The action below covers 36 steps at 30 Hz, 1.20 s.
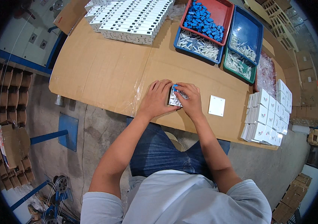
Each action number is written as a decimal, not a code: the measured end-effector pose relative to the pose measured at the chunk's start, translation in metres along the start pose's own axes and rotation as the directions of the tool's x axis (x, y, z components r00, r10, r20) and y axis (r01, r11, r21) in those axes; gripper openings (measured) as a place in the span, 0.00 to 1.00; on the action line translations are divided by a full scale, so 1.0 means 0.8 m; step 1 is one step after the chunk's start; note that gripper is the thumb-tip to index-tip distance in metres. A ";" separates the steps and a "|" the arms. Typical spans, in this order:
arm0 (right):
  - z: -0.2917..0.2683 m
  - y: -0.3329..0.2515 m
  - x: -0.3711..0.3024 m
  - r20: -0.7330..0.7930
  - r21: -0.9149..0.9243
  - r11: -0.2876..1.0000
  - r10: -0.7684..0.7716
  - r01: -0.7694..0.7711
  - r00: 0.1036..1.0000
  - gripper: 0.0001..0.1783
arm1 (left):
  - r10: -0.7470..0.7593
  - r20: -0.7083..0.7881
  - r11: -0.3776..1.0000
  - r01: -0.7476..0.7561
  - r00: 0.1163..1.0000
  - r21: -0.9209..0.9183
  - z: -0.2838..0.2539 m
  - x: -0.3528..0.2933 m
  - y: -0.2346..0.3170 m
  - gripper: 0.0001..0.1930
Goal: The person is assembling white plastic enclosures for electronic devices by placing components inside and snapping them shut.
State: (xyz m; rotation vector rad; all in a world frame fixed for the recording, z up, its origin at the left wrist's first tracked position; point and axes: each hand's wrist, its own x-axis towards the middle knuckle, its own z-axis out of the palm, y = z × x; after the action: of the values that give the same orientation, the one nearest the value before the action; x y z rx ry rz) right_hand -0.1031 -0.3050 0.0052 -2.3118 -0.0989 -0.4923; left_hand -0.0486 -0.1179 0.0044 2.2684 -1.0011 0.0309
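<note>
Near the table's front edge, a small white box (pixel 172 100) with dark and grey marks stands between my hands. My left hand (pixel 156 98) is closed round its left side, the thumb along the near edge. From the right, my right hand (pixel 189 98) reaches over the box, its fingers bent and pressed onto the top. A small blue piece (pixel 174 88) shows at the box's far end, by the right fingertips. How it sits in the box is partly hidden by the fingers. A flat white square plate (pixel 216 106) lies to the right of my right hand.
Many white boxes (pixel 129 34) are stacked at the back left. Trays at the back right hold blue parts (pixel 200 18) and white sticks (pixel 198 45); a blue tray (pixel 245 24) overlaps a green tray (pixel 254 76). Stacked white packs (pixel 267 117) stand at the right edge.
</note>
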 end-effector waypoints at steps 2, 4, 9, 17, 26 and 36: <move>0.001 -0.001 0.000 -0.012 0.004 1.000 0.003 -0.003 1.000 0.10 | 0.000 -0.001 1.000 0.000 1.000 -0.010 0.000 0.000 0.000 0.47; 0.004 0.000 -0.001 -0.019 -0.021 1.000 0.003 -0.003 1.000 0.10 | -0.011 0.012 1.000 0.011 1.000 -0.009 -0.001 0.001 0.002 0.47; 0.008 0.004 -0.005 -0.019 -0.052 0.999 -0.012 0.011 1.000 0.10 | -0.007 0.010 1.000 0.007 1.000 -0.001 0.000 0.000 0.001 0.47; 0.015 0.012 -0.011 -0.052 -0.082 0.996 -0.050 0.046 0.997 0.08 | -0.007 -0.004 1.000 0.007 1.000 -0.022 -0.001 0.000 0.002 0.46; 0.001 -0.003 -0.001 0.060 -0.165 0.983 -0.073 0.082 0.996 0.10 | 0.006 -0.012 1.000 -0.006 1.000 0.002 -0.004 -0.001 -0.002 0.46; -0.060 0.000 -0.021 0.020 -0.276 0.959 0.073 -0.065 0.997 0.19 | 0.029 -0.037 1.000 -0.028 0.999 0.010 -0.004 -0.002 0.008 0.47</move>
State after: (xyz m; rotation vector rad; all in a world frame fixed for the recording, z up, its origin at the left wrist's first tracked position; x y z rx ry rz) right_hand -0.1340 -0.3373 0.0299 -2.5854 0.0389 -0.4604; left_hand -0.0531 -0.1184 0.0099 2.2537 -1.0157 0.0901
